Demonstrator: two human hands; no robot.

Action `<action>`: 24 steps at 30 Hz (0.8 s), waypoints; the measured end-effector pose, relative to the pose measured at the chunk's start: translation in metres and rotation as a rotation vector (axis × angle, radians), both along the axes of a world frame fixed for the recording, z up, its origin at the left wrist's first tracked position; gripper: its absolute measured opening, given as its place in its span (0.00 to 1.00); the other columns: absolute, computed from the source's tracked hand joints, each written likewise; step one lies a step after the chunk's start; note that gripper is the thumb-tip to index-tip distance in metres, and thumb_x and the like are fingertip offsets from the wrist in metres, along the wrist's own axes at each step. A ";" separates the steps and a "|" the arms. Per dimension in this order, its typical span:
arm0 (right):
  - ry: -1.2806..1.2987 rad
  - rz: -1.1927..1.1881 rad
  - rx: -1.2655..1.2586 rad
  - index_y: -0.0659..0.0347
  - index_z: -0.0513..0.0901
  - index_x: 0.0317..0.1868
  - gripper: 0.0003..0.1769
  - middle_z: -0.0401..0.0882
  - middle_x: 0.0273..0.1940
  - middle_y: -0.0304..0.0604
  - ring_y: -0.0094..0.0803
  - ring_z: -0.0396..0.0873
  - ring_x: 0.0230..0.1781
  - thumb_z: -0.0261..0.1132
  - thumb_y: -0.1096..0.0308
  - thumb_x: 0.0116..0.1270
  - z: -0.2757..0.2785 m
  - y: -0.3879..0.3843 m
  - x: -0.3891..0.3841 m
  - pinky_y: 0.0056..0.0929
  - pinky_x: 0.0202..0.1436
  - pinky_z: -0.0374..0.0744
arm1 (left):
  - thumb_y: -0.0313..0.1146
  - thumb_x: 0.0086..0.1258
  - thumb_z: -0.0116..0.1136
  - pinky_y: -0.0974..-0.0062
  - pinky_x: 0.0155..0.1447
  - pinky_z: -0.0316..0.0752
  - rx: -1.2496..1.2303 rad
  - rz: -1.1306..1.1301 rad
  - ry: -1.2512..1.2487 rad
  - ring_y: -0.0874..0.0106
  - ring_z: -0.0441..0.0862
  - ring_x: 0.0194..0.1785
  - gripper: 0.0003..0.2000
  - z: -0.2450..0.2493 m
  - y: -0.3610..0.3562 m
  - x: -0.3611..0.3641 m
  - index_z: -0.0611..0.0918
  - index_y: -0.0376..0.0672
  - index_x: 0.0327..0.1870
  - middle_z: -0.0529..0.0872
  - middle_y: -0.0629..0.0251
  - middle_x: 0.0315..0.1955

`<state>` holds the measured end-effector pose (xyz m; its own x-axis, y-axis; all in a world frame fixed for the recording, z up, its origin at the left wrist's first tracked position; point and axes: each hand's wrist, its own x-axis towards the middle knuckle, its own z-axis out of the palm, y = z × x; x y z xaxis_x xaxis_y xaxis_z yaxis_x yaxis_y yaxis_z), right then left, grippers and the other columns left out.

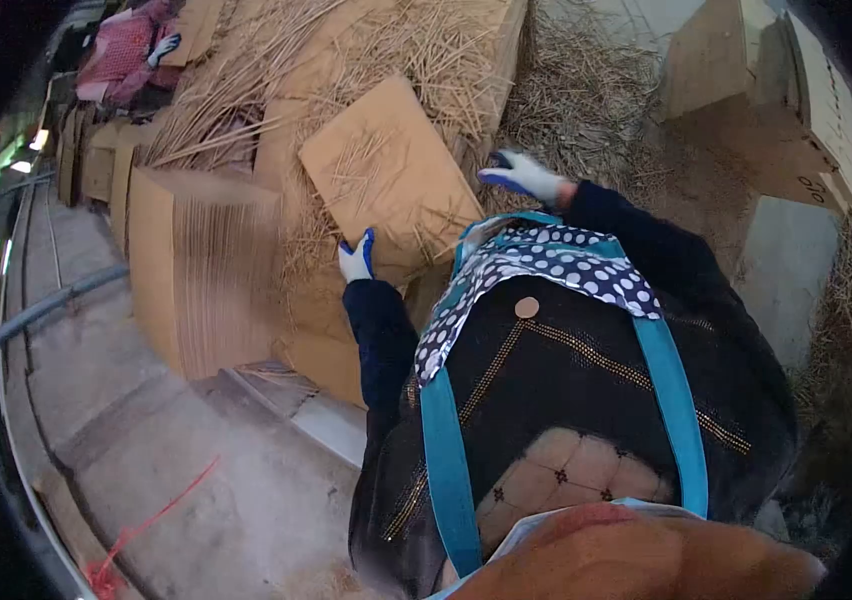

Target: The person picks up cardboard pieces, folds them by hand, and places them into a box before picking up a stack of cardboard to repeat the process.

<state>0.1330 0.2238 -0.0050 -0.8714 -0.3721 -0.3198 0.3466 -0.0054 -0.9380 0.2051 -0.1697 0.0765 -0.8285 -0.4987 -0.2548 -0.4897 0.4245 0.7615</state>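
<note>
one tan, straw-strewn cardboard sheet between left hand and right hand.

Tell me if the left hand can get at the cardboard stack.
Probably yes: the stack stands just beside the left hand, only loose straw between, though that hand now grips the sheet.

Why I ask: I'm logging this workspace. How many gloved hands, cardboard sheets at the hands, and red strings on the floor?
Gloved hands: 2 (left hand, right hand)
Cardboard sheet at the hands: 1
Red string: 1
Total: 4
</note>
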 end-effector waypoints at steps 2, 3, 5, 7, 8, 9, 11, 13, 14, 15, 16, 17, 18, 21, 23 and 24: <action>-0.179 0.175 0.105 0.81 0.66 0.58 0.55 0.78 0.46 0.62 0.44 0.79 0.44 0.66 0.33 0.50 -0.009 -0.040 0.002 0.34 0.49 0.77 | 0.46 0.52 0.71 0.72 0.56 0.70 -0.112 0.090 -0.150 0.66 0.78 0.52 0.35 0.042 0.034 -0.005 0.74 0.29 0.56 0.82 0.54 0.49; -0.191 0.323 0.340 0.84 0.62 0.59 0.61 0.78 0.47 0.64 0.47 0.79 0.46 0.66 0.30 0.47 0.074 -0.040 0.008 0.36 0.51 0.76 | 0.46 0.52 0.71 0.72 0.56 0.70 -0.117 0.103 -0.149 0.66 0.78 0.52 0.35 0.033 0.025 -0.004 0.74 0.29 0.56 0.82 0.54 0.49; 0.113 0.124 0.206 0.70 0.74 0.55 0.47 0.79 0.49 0.56 0.47 0.78 0.47 0.66 0.34 0.51 0.008 -0.075 0.026 0.38 0.50 0.75 | 0.45 0.53 0.71 0.72 0.56 0.70 0.124 -0.042 -0.072 0.68 0.78 0.52 0.32 0.005 0.003 -0.004 0.76 0.31 0.54 0.82 0.56 0.49; -0.083 0.246 0.007 0.61 0.81 0.50 0.33 0.81 0.46 0.51 0.44 0.78 0.48 0.65 0.40 0.56 0.033 -0.071 0.020 0.35 0.51 0.74 | 0.42 0.55 0.69 0.75 0.54 0.72 0.166 -0.067 -0.008 0.70 0.79 0.49 0.27 0.010 0.002 -0.008 0.78 0.33 0.52 0.83 0.58 0.47; -0.082 0.252 0.012 0.61 0.81 0.50 0.33 0.81 0.46 0.51 0.44 0.78 0.48 0.65 0.40 0.56 0.033 -0.075 0.018 0.35 0.51 0.74 | 0.40 0.56 0.68 0.75 0.53 0.72 0.295 -0.077 0.000 0.70 0.80 0.47 0.24 0.013 0.003 -0.011 0.79 0.34 0.51 0.83 0.60 0.46; -0.088 0.216 -0.122 0.60 0.83 0.48 0.29 0.82 0.42 0.49 0.42 0.79 0.46 0.66 0.43 0.57 0.039 -0.077 0.014 0.35 0.49 0.75 | 0.38 0.57 0.67 0.75 0.52 0.73 0.420 -0.087 0.006 0.71 0.81 0.45 0.22 0.021 0.006 -0.012 0.79 0.35 0.50 0.84 0.61 0.45; -0.091 0.175 -0.256 0.58 0.84 0.46 0.24 0.83 0.39 0.46 0.40 0.80 0.43 0.66 0.47 0.59 0.009 -0.084 0.009 0.34 0.47 0.75 | 0.35 0.58 0.65 0.73 0.50 0.75 0.551 -0.030 0.086 0.70 0.82 0.42 0.19 0.049 0.029 -0.009 0.80 0.34 0.48 0.84 0.62 0.42; 0.214 0.181 0.031 0.59 0.83 0.47 0.26 0.84 0.36 0.44 0.41 0.81 0.38 0.69 0.48 0.55 -0.013 -0.086 0.003 0.33 0.45 0.76 | 0.33 0.58 0.65 0.71 0.49 0.76 0.750 0.066 -0.003 0.68 0.82 0.42 0.18 0.058 0.035 -0.012 0.80 0.34 0.47 0.84 0.61 0.41; 0.222 0.170 0.034 0.59 0.83 0.47 0.26 0.84 0.36 0.44 0.41 0.81 0.38 0.69 0.48 0.55 -0.007 -0.082 0.000 0.33 0.45 0.76 | 0.33 0.58 0.64 0.71 0.48 0.77 0.833 0.110 0.025 0.67 0.82 0.42 0.18 0.060 0.041 -0.012 0.80 0.33 0.48 0.84 0.59 0.41; 0.147 0.158 0.063 0.61 0.82 0.47 0.28 0.83 0.39 0.46 0.43 0.80 0.38 0.69 0.47 0.54 -0.001 -0.077 -0.002 0.34 0.45 0.76 | 0.33 0.58 0.64 0.71 0.48 0.77 0.835 0.096 0.028 0.67 0.82 0.42 0.18 0.065 0.042 -0.016 0.80 0.33 0.48 0.84 0.59 0.41; 0.067 0.149 0.092 0.64 0.81 0.48 0.31 0.82 0.42 0.49 0.45 0.80 0.37 0.69 0.45 0.53 0.021 -0.072 0.000 0.35 0.44 0.76 | 0.34 0.59 0.64 0.70 0.48 0.77 0.814 0.064 -0.006 0.66 0.82 0.43 0.19 0.067 0.043 -0.017 0.79 0.33 0.48 0.84 0.59 0.42; 0.065 0.146 0.096 0.64 0.81 0.48 0.31 0.82 0.42 0.49 0.45 0.80 0.37 0.69 0.45 0.53 0.041 -0.067 0.004 0.35 0.44 0.76 | 0.35 0.59 0.64 0.69 0.49 0.76 0.792 0.040 -0.041 0.66 0.82 0.44 0.19 0.067 0.043 -0.016 0.79 0.32 0.49 0.83 0.59 0.43; 0.020 0.088 0.279 0.66 0.81 0.46 0.33 0.81 0.44 0.53 0.48 0.80 0.39 0.68 0.43 0.52 0.066 -0.064 0.009 0.37 0.45 0.76 | 0.35 0.59 0.64 0.69 0.49 0.76 0.793 0.043 -0.045 0.66 0.82 0.44 0.19 0.062 0.040 -0.016 0.79 0.32 0.49 0.83 0.59 0.43; 0.127 0.008 0.528 0.70 0.81 0.41 0.36 0.81 0.42 0.59 0.51 0.80 0.42 0.66 0.39 0.52 0.084 -0.059 0.009 0.39 0.45 0.76 | 0.39 0.61 0.63 0.68 0.49 0.76 0.203 -0.065 -0.019 0.66 0.82 0.44 0.21 0.048 0.047 -0.013 0.78 0.31 0.50 0.84 0.58 0.42; 0.278 -0.027 0.592 0.71 0.82 0.37 0.36 0.81 0.38 0.62 0.53 0.80 0.42 0.64 0.38 0.52 0.091 -0.054 0.008 0.41 0.44 0.76 | 0.41 0.62 0.63 0.71 0.47 0.75 -1.174 0.091 -0.076 0.68 0.81 0.40 0.21 0.057 0.074 -0.002 0.78 0.32 0.48 0.83 0.59 0.39; 0.235 0.068 0.568 0.71 0.82 0.34 0.36 0.81 0.36 0.63 0.54 0.79 0.42 0.64 0.38 0.52 0.098 -0.052 0.008 0.41 0.44 0.76 | 0.49 0.61 0.62 0.71 0.47 0.74 -1.331 0.120 0.004 0.63 0.82 0.42 0.25 0.046 0.071 0.003 0.81 0.33 0.46 0.84 0.52 0.40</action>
